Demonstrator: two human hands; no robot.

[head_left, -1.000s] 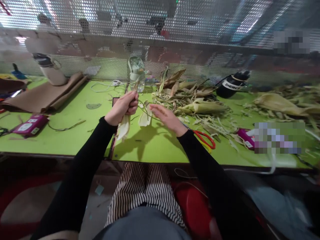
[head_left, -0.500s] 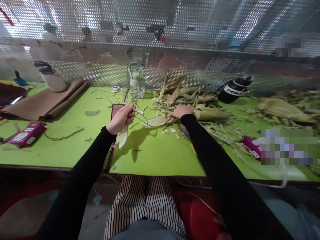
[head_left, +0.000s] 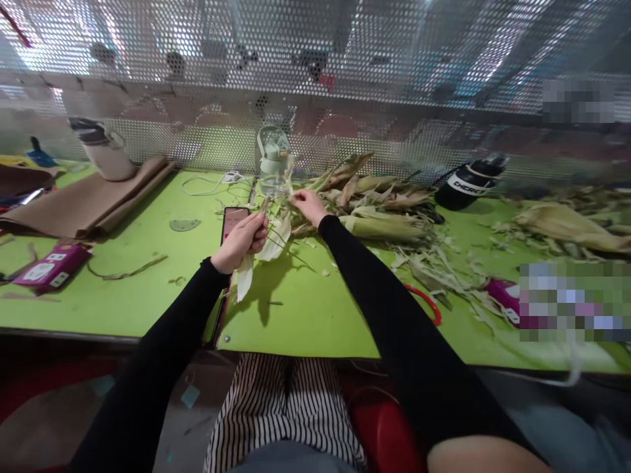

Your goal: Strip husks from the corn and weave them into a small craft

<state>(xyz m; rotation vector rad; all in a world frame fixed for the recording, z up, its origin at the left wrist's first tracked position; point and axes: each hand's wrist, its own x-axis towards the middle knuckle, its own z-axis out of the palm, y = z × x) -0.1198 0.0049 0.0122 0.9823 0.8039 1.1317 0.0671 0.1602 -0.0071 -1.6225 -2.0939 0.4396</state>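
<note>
My left hand (head_left: 244, 238) is closed around a corn husk (head_left: 245, 279), whose pale end hangs below the fist; a thin tip pokes out above the fingers. Close by on the right, my right hand (head_left: 309, 207) has its fingers pinched together on another strip of corn husk (head_left: 275, 242). The two hands are apart, and both are above the green table (head_left: 300, 315). A heap of corn husks (head_left: 379, 223) lies just right of my right hand. Beneath my left hand, a phone (head_left: 235, 219) is partly covered.
A clear green-lidded bottle (head_left: 274, 161) stands behind my hands, and a black bottle (head_left: 470, 184) at the right. A red loop (head_left: 430, 303) shows beside my right sleeve. Brown paper (head_left: 93, 200), a white bottle (head_left: 106, 154) and a purple pack (head_left: 53, 267) are on the left.
My right hand has moved left from the husk heap towards my left hand, bringing a strip of husk along. The red loop has come into view. My left hand has barely moved.
</note>
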